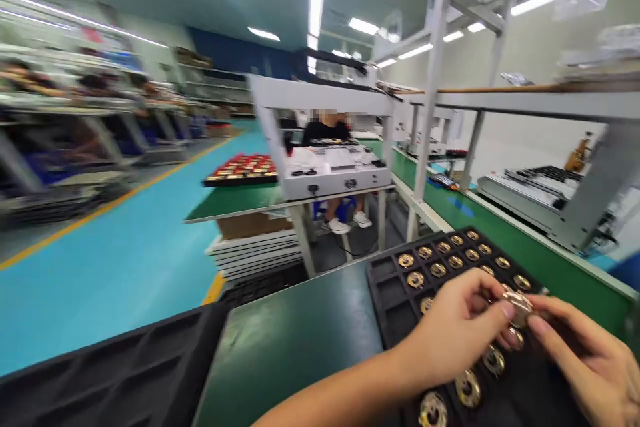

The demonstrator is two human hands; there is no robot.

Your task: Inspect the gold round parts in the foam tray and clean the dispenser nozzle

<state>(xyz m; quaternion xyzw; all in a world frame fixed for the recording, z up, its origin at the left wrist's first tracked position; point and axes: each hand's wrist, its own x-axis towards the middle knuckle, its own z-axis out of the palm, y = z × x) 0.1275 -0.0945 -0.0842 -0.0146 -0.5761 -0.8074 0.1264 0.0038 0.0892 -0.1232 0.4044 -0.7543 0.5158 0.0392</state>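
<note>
My left hand [463,323] reaches over a black compartment tray [393,297], its thumb and fingers closed on a shiny gold round part [519,309]. On the other side of that same part, my right hand [590,347] pinches its edge with thumb and finger. Both hands hold the part just above the tray. Several gold ring-shaped parts [469,388] lie in the tray's compartments around and below my hands. Some compartments along the tray's left side hold nothing. My wrists and fingers hide part of the tray's middle.
The tray rests on a green table [300,327]. A larger black tray [115,373] is at the lower left. Ahead, a person [327,130] sits behind a white machine [340,177], beside a red-and-gold filled tray [245,169]. A white post [429,93] rises beyond my tray.
</note>
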